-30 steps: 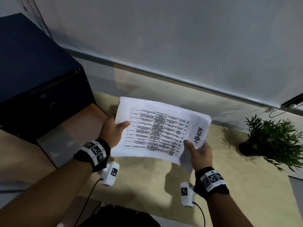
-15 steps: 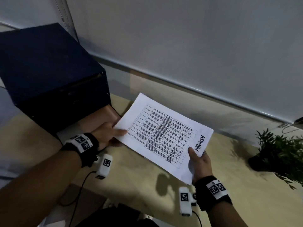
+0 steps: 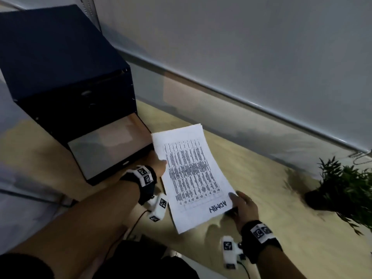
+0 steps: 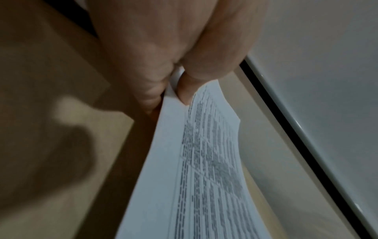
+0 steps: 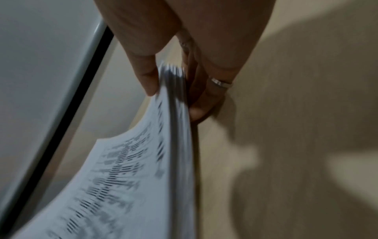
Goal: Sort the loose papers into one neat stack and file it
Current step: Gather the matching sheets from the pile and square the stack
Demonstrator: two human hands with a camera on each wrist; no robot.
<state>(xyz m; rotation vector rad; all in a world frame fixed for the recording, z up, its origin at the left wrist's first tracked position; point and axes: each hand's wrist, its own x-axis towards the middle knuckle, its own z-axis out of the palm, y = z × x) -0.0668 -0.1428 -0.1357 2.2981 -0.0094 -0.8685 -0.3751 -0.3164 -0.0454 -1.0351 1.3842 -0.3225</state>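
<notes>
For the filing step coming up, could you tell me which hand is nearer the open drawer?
Left. The left hand pinches the paper stack beside the open drawer; the right hand grips the stack's opposite end, away from it.

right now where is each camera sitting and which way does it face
Head: worn on the head, looks down at the paper stack, open drawer and plant; both forearms, left hand, right hand show.
Left wrist: looks along the left hand; its fingers pinch the stack's edge.
Right wrist: looks along the right hand; a ring shows.
All views share the stack.
</notes>
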